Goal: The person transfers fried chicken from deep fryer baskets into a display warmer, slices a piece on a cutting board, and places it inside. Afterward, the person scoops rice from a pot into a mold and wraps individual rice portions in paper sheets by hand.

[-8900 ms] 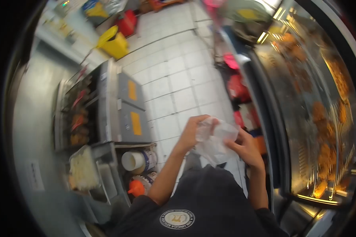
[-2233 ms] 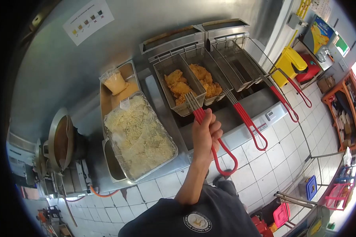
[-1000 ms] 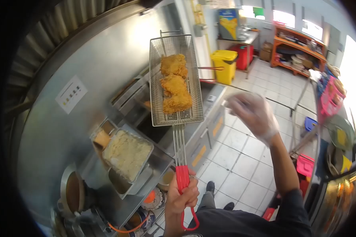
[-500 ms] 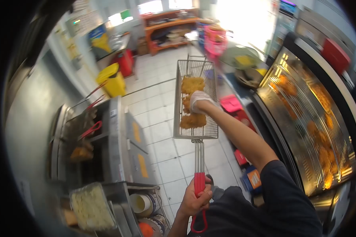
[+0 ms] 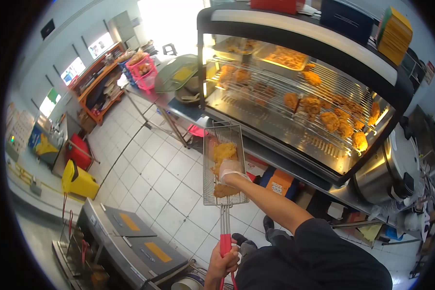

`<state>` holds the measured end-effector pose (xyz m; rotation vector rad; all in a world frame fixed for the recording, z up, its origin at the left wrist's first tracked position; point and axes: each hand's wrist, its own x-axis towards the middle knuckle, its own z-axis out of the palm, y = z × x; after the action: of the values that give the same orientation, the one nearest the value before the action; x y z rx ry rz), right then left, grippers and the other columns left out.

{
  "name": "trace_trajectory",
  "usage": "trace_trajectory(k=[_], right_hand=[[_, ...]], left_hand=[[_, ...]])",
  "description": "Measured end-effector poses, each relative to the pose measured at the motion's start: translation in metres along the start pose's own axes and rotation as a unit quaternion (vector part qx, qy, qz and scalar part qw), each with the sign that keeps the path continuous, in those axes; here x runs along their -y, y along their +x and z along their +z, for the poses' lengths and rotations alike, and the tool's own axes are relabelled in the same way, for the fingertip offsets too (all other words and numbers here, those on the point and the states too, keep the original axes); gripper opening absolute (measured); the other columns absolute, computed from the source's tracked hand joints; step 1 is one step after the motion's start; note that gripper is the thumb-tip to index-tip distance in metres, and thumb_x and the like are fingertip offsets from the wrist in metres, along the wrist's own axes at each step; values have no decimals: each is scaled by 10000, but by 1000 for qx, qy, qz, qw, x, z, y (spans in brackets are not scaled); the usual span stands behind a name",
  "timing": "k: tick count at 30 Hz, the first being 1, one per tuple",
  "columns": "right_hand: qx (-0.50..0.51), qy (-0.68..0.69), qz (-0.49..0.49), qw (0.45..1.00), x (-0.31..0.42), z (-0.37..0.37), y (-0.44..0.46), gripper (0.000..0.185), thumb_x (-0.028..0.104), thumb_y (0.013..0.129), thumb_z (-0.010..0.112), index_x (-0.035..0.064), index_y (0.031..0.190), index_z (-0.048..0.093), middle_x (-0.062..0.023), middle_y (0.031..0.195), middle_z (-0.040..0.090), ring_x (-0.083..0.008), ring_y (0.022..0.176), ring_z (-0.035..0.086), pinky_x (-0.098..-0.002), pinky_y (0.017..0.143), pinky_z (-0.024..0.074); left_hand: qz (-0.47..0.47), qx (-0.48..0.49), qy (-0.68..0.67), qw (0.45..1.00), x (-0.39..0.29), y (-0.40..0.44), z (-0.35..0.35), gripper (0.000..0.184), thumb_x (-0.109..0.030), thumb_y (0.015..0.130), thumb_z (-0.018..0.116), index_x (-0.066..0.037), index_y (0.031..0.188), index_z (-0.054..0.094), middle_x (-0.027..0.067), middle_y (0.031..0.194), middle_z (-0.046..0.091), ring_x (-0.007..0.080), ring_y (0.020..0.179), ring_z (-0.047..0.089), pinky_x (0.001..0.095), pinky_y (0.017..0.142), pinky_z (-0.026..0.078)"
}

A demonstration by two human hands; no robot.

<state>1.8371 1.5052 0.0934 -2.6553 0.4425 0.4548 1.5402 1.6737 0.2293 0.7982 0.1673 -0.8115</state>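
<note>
Fried pieces (image 5: 225, 152) lie in a wire basket (image 5: 225, 204) just below the frame's middle, its mesh sides presumably there to contain and drain them. The left hand (image 5: 223, 263) is clamped around the red handle (image 5: 225, 240) at bottom centre, likely for distance from hot wire. The right hand (image 5: 230, 170), gloved probably for touching food, reaches among them; its fingers are hidden, so I cannot tell its grip. A lit cabinet (image 5: 299, 35) fills the upper right.

Worn: dark charcoal shirt (image 5: 319, 263) – short, plain right sleeve (image 5: 319, 232) | right hand (image 5: 228, 170): thin, translucent, whitish glove (image 5: 232, 175) – cuff loose and slightly crinkled | left hand (image 5: 223, 262): bare | below: grey trousers (image 5: 247, 249), 2 black shoes (image 5: 268, 223)
</note>
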Motion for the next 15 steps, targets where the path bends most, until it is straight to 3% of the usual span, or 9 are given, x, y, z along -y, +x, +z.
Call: trace_trajectory(k=[2, 5, 8, 11, 13, 15], right_hand=[[41, -58, -44, 996, -19, -37, -20, 444, 303, 856, 621, 40, 1213, 594, -143, 1141, 687, -312, 1029, 680, -383, 831, 553], [109, -19, -94, 989, -40, -112, -64, 570, 375, 763, 686, 6, 1187, 593, -188, 1114, 682, -319, 1018, 675, -369, 838, 538], [99, 112, -125, 981, -76, -143, -70, 581, 250, 747, 690, -57, 1223, 563, -216, 1039, 684, -301, 954, 680, -369, 774, 532], [108, 271, -145, 945, -126, -198, -88, 686, 369, 717, 684, -62, 1233, 549, -224, 1139, 645, -291, 1039, 634, -337, 871, 504], [29, 309, -157, 937, -164, -253, -108, 713, 362, 728, 670, -82, 1264, 515, -220, 1122, 635, -268, 1041, 616, -346, 884, 494], [-107, 347, -121, 924, -187, -315, -143, 650, 296, 748, 660, -94, 1244, 499, -201, 999, 652, -242, 900, 650, -344, 794, 530]], left_hand=[[-22, -4, 16, 1000, -2, 9, 7, 333, 20, 915, 537, -81, 1204, 408, -14, 756, 389, 25, 459, 282, 200, 373, 259], [-37, -11, 14, 999, 2, 18, 18, 334, 16, 906, 545, -78, 1196, 409, -13, 753, 386, 27, 457, 282, 202, 371, 259], [-45, -32, 9, 998, 8, 22, 27, 363, 2, 876, 589, -65, 1192, 424, -18, 741, 382, 16, 438, 251, 191, 353, 235], [-67, -71, 74, 992, 21, 23, 23, 410, -193, 897, 678, -208, 1240, 454, -101, 669, 427, 36, 415, 358, 181, 327, 268], [-57, -89, 91, 990, 27, 27, 17, 385, -169, 899, 665, -197, 1228, 466, -91, 679, 429, 32, 409, 348, 177, 324, 252], [-62, -160, 136, 976, 30, 26, 18, 375, -150, 899, 658, -187, 1222, 470, -83, 683, 429, 30, 408, 345, 179, 324, 244]])
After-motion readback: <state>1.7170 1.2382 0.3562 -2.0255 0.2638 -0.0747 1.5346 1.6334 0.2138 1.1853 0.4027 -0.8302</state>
